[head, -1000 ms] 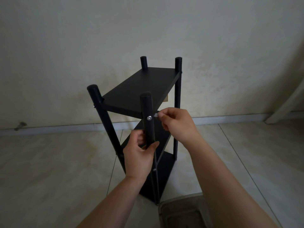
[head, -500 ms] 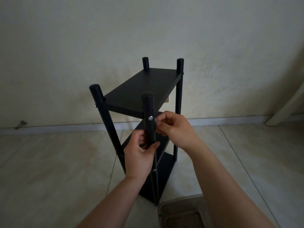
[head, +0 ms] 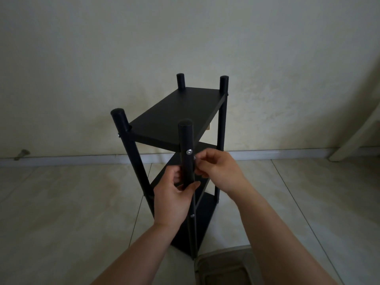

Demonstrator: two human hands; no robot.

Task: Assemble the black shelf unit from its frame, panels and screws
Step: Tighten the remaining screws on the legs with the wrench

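Observation:
The black shelf unit stands upright on the floor near the wall, with three panels between four round posts. My left hand grips the nearest post just below the top panel. A silver screw sits in that post at the top panel's level. My right hand is right beside the post, a little below the screw, pinching a small silver tool between fingertips. Another screw head shows on the left post and one lower on the near post.
A greyish container lies on the tiled floor at the bottom edge, just right of the shelf's base. A pale slanted leg or board leans at the right by the wall. A small grey object lies at the baseboard, far left.
My right hand has dropped from screw level to slightly below it, closer to the post. The view shifted a little; the left hand keeps its grip on the post.

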